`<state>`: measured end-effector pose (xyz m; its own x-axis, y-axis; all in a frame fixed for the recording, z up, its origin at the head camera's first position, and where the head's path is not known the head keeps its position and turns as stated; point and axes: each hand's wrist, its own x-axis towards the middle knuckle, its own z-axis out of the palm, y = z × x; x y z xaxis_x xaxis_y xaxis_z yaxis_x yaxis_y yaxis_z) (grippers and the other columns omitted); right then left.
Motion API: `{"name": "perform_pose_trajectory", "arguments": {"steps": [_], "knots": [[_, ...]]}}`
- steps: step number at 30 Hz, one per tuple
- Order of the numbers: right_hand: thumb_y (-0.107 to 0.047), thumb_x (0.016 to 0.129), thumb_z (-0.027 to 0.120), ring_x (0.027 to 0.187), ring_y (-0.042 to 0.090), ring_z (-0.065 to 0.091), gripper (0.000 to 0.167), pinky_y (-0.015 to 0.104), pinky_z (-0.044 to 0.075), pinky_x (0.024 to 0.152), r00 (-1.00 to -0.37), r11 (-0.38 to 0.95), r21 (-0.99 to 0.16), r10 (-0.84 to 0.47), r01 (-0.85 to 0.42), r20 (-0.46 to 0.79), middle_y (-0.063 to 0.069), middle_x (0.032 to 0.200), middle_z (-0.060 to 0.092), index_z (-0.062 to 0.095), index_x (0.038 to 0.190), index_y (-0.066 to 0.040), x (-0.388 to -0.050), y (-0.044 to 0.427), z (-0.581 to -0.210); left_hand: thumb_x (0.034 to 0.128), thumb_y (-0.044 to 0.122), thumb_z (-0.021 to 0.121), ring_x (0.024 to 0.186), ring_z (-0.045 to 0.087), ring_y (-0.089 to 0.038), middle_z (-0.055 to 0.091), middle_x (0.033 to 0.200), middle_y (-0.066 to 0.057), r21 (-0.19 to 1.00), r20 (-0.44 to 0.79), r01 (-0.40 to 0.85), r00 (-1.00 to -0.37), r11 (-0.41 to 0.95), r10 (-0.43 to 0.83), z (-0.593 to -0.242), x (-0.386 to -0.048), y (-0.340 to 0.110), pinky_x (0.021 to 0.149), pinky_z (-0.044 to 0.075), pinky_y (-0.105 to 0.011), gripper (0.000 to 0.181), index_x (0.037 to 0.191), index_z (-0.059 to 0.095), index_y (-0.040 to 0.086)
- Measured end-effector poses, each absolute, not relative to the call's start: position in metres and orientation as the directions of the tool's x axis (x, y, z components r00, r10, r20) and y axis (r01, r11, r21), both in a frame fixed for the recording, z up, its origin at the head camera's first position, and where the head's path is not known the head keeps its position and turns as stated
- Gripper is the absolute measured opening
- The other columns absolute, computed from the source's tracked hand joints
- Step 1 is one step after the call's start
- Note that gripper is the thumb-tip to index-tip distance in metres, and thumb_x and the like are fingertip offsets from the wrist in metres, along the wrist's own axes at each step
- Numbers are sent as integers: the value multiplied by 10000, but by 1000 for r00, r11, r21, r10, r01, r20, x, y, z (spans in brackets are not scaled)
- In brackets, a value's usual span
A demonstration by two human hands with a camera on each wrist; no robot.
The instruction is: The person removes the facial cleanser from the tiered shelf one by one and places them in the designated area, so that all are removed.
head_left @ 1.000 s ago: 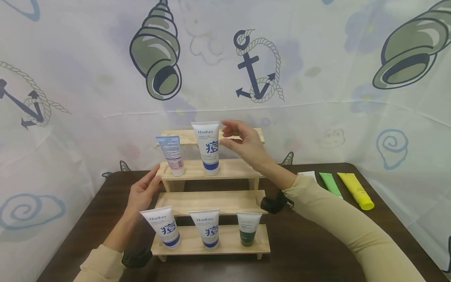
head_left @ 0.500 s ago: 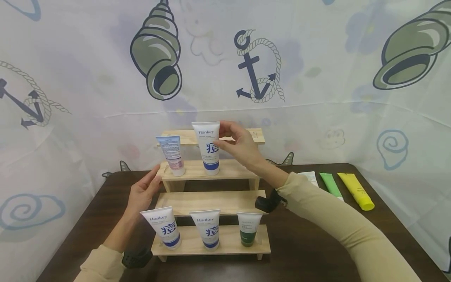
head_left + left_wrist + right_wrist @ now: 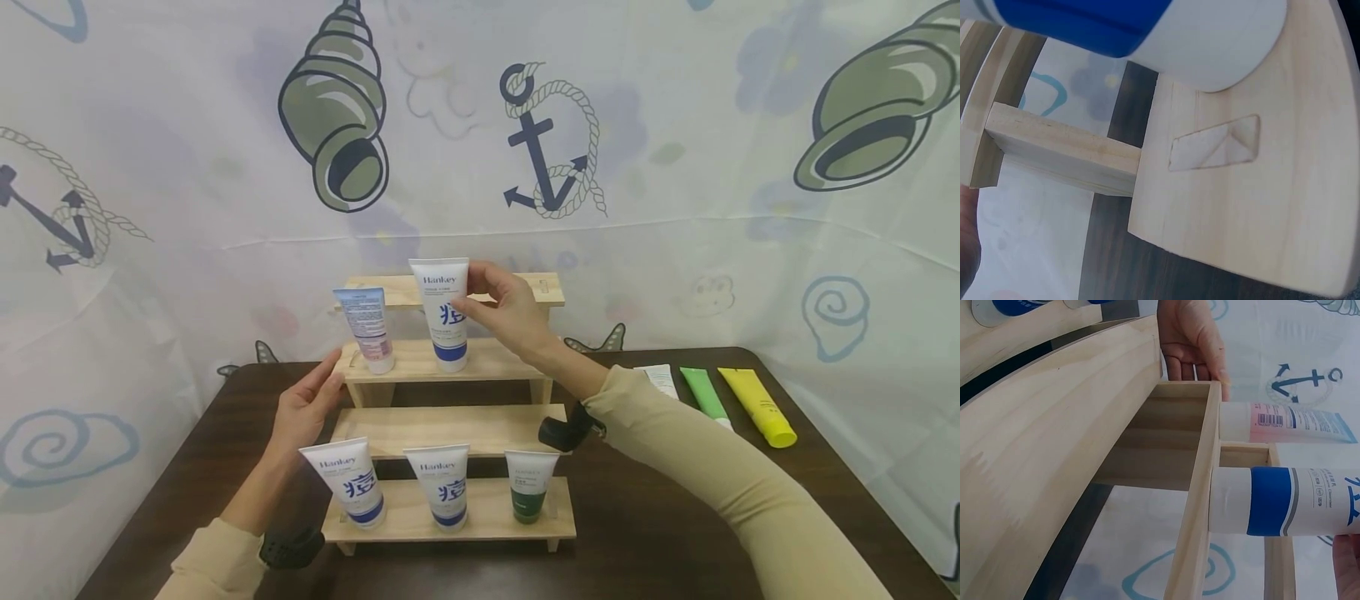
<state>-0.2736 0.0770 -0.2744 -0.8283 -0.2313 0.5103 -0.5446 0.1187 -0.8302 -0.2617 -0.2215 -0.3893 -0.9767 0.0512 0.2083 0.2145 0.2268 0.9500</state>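
In the head view, my right hand (image 3: 510,312) pinches the upper right part of a white-and-blue tube (image 3: 444,333), thumb in front, other fingers behind. This tube stands upright, cap down, on the second-highest step of a wooden display rack (image 3: 502,362). Beside it to the left is a blue-and-pink tube (image 3: 366,333). My left hand (image 3: 303,408) grips the left end of that same step; the right wrist view shows this hand (image 3: 1194,347) at the board's end. On the lowest step are two more white-and-blue tubes (image 3: 352,483) and a white-and-green tube (image 3: 528,492).
A white tube (image 3: 660,381), partly behind the right sleeve, a green tube (image 3: 705,393) and a yellow tube (image 3: 757,407) lie on the dark table (image 3: 637,517) at the right. A patterned cloth (image 3: 675,250) hangs behind the rack.
My right hand has moved left from beside the white-and-blue tube and now pinches it. The tube's position is nearly the same. My left hand has stayed on the rack.
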Motion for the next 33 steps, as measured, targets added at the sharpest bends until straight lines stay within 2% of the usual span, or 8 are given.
{"name": "perform_pose_trajectory", "arguments": {"steps": [10, 17, 22, 28, 33], "knots": [[-59, 866, 666, 950, 192, 595, 317, 318, 539, 850, -830, 146, -822, -201, -551, 521, 109, 1057, 639, 591, 1174, -42, -272, 81, -276, 946, 386, 526, 1120, 537, 48, 351, 1485, -121, 951, 204, 210, -978, 226, 47, -391, -263, -222, 942, 427, -226, 574, 1453, 361, 173], [-8, 857, 658, 913, 208, 606, 287, 328, 555, 810, -798, 119, -794, -191, -597, 571, 149, 1053, 624, 595, 1136, 12, -268, 94, -274, 949, 397, 516, 1090, 555, 49, 348, 1489, -124, 948, 196, 203, -979, 244, 52, -390, -263, -222, 961, 422, -242, 579, 1458, 351, 177], [12, 859, 647, 889, 195, 609, 289, 321, 561, 799, -779, 134, -770, -185, -624, 599, 167, 1057, 630, 581, 1140, 27, -258, 112, -269, 948, 408, 511, 1202, 529, -77, 331, 1500, -115, 948, 190, 195, -981, 251, 47, -390, -263, -223, 931, 439, -169, 584, 1460, 345, 180], [24, 856, 642, 884, 160, 600, 316, 267, 558, 790, -795, 190, -772, -140, -606, 590, 162, 1087, 618, 566, 1163, 32, -244, 142, -266, 947, 386, 524, 1170, 537, -30, 331, 1491, -141, 953, 198, 203, -979, 226, 45, -390, -263, -223, 882, 444, -97, 584, 1457, 350, 159], [-2, 861, 649, 878, 131, 587, 328, 217, 545, 797, -820, 268, -779, -91, -567, 565, 60, 1043, 619, 559, 1176, 18, -226, 172, -269, 946, 402, 518, 1237, 505, -154, 324, 1500, -128, 952, 180, 185, -983, 244, 45, -390, -263, -222, 895, 441, -113, 586, 1460, 345, 183]]}}
